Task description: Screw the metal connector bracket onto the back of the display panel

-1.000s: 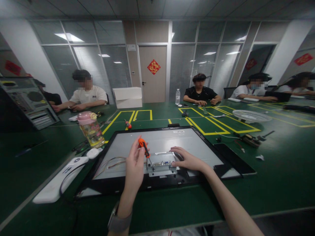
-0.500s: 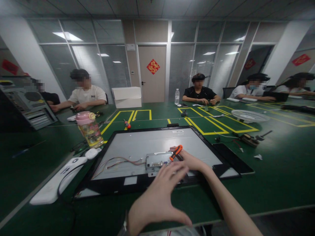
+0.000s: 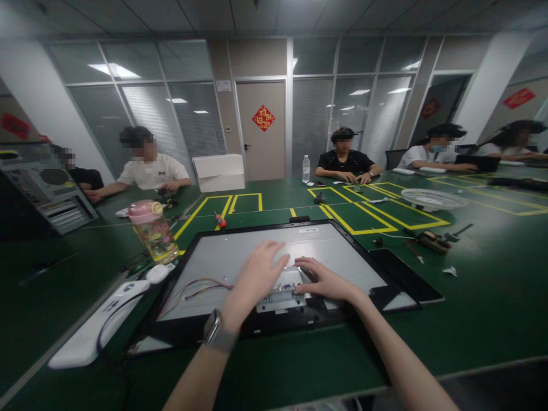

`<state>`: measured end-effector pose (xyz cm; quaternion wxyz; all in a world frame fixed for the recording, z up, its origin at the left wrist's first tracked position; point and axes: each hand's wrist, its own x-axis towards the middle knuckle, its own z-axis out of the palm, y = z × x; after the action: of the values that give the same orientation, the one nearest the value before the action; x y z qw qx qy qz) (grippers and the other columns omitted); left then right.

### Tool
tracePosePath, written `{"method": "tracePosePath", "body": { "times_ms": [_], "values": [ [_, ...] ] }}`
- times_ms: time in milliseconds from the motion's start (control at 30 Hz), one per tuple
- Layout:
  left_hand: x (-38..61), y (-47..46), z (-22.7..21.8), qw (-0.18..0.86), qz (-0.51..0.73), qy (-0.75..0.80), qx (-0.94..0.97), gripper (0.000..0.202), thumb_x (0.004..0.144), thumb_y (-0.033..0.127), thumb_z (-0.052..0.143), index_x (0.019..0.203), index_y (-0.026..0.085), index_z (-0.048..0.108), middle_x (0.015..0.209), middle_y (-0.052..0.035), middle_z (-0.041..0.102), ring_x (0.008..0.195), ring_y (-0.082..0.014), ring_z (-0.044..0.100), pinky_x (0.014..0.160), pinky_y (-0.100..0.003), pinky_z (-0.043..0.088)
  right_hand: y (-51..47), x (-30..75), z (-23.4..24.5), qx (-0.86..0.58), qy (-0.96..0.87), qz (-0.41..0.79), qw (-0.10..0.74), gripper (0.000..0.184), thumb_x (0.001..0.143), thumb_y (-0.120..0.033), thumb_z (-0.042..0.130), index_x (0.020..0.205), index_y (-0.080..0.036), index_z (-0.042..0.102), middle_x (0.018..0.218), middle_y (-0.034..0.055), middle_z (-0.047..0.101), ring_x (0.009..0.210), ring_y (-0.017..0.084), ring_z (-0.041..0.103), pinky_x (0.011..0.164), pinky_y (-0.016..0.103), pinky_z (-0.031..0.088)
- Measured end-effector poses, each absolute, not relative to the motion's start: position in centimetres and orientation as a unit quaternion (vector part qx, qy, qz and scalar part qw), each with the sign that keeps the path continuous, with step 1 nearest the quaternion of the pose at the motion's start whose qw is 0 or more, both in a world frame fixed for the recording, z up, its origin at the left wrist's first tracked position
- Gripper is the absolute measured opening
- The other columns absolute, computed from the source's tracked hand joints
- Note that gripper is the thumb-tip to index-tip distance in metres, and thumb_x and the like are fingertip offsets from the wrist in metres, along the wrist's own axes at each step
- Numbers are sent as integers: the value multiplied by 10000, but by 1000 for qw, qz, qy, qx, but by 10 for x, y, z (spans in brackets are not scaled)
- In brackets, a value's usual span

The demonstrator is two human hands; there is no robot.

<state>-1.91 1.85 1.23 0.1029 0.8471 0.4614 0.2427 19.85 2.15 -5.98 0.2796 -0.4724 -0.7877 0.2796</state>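
Note:
A flat display panel point(image 3: 214, 245) with a grey metal back and black frame lies in front of me. Near its front edge sits a small metal box point(image 3: 280, 302) with connectors, and thin cables point(image 3: 201, 281) run off to its left. Slightly blurred, my left hand point(image 3: 259, 274) is over the panel and covers the box's left part; its fingers are outstretched and hold nothing visible. My right hand point(image 3: 325, 281) has its thumb and fingers around the right end of the box. What lies under the right fingers is partly hidden. No orange screwdriver shows.
Left of the panel are a white power strip point(image 3: 96, 328) and a pink-lidded bottle point(image 3: 153, 231). A dark phone-like slab point(image 3: 405, 274) lies by its right edge. Tools point(image 3: 434, 240) and a round white grille point(image 3: 434, 200) are farther right. Several people sit across the table.
My left hand has moved forward and left, from in front of the box to above the panel. The orange-handled screwdriver seen near my right hand is out of sight. The right hand has barely moved.

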Motion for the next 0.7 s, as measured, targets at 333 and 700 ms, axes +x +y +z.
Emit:
{"method": "tracePosePath", "body": {
  "times_ms": [333, 700],
  "values": [
    [-32, 86, -35, 6, 94, 646, 758, 347, 887, 120, 346, 1162, 78, 552, 1104, -209, 607, 1018, -284, 609, 854, -357, 443, 18, 197, -55, -484, -783, 288, 266, 702, 729, -598, 670, 1286, -189, 543, 1418, 133, 441, 1324, 301, 383, 1129, 440, 271],
    [-51, 70, -30, 119, 177, 675, 706, 214, 819, 188, 471, 946, 84, 608, 844, -209, 689, 833, -309, 678, 730, -382, 476, 17, 198, -53, -487, -782, 303, 243, 696, 747, -549, 678, 1314, -182, 511, 1438, 138, 402, 1344, 299, 349, 1138, 430, 250]
  ]
}}
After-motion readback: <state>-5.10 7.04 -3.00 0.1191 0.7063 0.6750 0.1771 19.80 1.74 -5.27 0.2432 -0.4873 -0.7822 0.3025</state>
